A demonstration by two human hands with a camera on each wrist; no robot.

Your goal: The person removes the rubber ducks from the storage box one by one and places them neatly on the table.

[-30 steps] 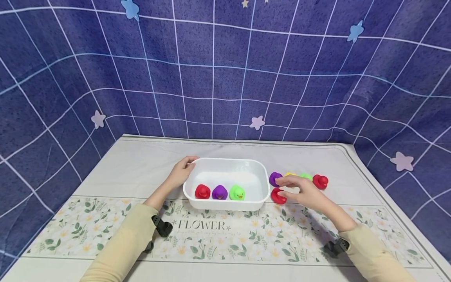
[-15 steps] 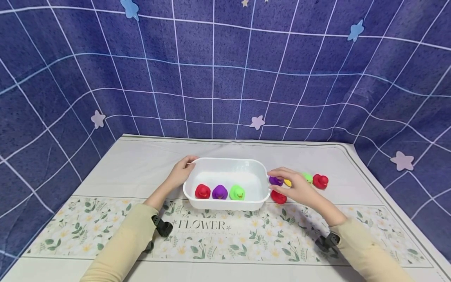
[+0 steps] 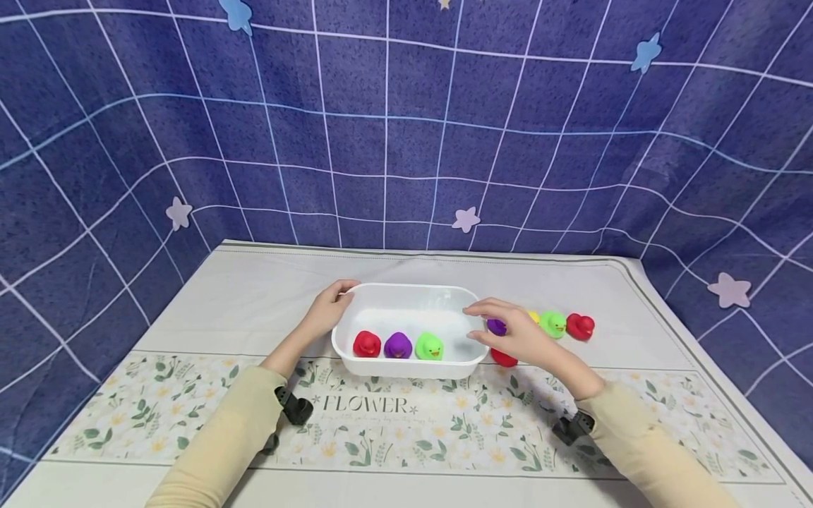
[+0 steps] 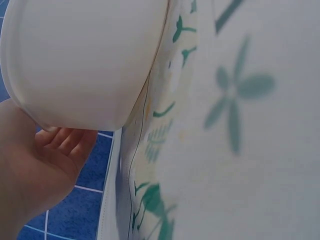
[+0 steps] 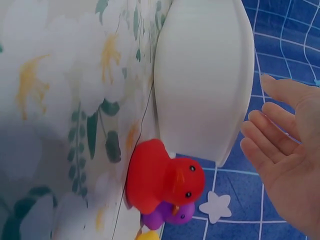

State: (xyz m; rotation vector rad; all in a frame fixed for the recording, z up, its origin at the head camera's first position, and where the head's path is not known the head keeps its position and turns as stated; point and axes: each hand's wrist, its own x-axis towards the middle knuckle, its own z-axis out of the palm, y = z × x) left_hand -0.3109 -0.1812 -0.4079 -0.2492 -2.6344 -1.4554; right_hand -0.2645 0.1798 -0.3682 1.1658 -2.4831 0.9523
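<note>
A white plastic basin (image 3: 406,369) stands on the table with a red rubber duck (image 3: 366,344), a purple duck (image 3: 398,346) and a green duck (image 3: 429,346) in a row along its near side. My left hand (image 3: 326,309) grips the basin's far left corner, thumb at the rim. Over the right rim hovers my right hand (image 3: 516,331), thumb and fingers apart, nothing between them; the right wrist view shows its bare palm. Beneath and behind it, partly hidden, are another red duck (image 5: 155,180) and a purple duck (image 5: 167,212) outside the basin.
To the right of the hand lie a yellow duck (image 3: 533,317), mostly hidden, a green duck (image 3: 553,324) and a red duck (image 3: 580,326). A flowered cloth (image 3: 406,441) covers the table. A blue curtain (image 3: 406,141) hangs behind and at both sides.
My right hand has moved left from beside the loose ducks to over the basin's right rim, fingers still apart. The left hand, the basin and the ducks have stayed in place.
</note>
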